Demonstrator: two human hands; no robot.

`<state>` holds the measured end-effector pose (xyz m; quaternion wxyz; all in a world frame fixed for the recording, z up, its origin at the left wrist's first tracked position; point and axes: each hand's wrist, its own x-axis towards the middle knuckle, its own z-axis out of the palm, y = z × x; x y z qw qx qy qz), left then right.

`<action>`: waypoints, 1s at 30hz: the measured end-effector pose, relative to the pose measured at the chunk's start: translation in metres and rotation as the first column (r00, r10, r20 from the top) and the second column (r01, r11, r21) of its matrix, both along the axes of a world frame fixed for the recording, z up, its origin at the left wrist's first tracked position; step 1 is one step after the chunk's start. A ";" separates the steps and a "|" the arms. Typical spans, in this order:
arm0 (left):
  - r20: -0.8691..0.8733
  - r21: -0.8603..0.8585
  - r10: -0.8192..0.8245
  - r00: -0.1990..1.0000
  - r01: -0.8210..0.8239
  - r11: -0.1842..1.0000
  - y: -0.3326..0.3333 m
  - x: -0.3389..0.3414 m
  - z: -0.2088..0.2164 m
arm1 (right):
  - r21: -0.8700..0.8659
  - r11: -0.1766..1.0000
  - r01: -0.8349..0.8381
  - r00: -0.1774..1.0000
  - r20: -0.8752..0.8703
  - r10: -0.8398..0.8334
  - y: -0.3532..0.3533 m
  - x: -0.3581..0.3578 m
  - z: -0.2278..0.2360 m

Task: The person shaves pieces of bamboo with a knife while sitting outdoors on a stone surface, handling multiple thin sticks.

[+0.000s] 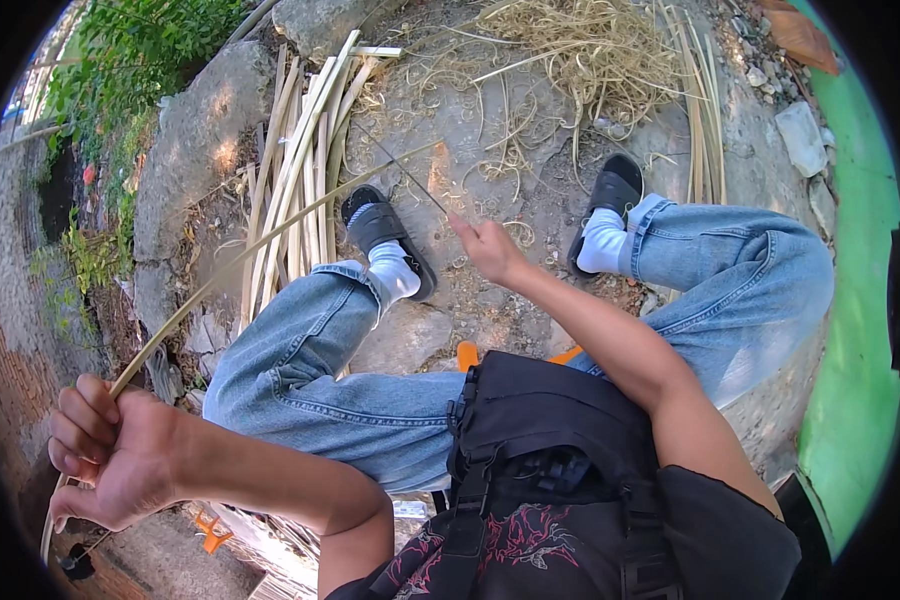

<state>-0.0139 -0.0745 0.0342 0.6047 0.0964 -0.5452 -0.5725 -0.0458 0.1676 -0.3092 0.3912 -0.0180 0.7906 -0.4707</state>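
Observation:
At the lower left, my left hand [130, 455] is closed around a long thin strip of bamboo [238, 262]. The strip slants up and to the right past my left foot, and its other end hangs down behind the hand. In the middle, my right hand [488, 250] grips a slim dark knife [420, 187], its handle mostly hidden in the fingers. The blade points up and left and crosses the strip close to its far end; whether they touch, I cannot tell.
Pale split bamboo lengths [310, 160] lie in a bundle at the left, with more lengths [705, 130] at the right. Curly shavings [610, 60] are heaped at the far side. Rough stone [195, 150] borders the left, a green wall [860, 330] the right. My sandalled feet stand apart.

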 end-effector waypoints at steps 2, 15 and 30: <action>-0.022 0.033 -0.109 0.994 0.110 0.993 -0.006 0.004 0.003 | 0.123 0.989 0.083 0.994 0.060 -0.091 0.013 -0.001 -0.031; 0.024 -0.092 -0.056 0.998 0.058 0.994 0.019 -0.009 0.000 | 0.269 0.923 -0.275 0.954 0.195 0.227 0.008 -0.017 0.051; 0.147 -0.032 -0.353 0.924 0.361 0.932 0.059 -0.012 -0.015 | 0.021 0.994 0.106 0.991 -0.080 -0.104 0.040 -0.028 0.137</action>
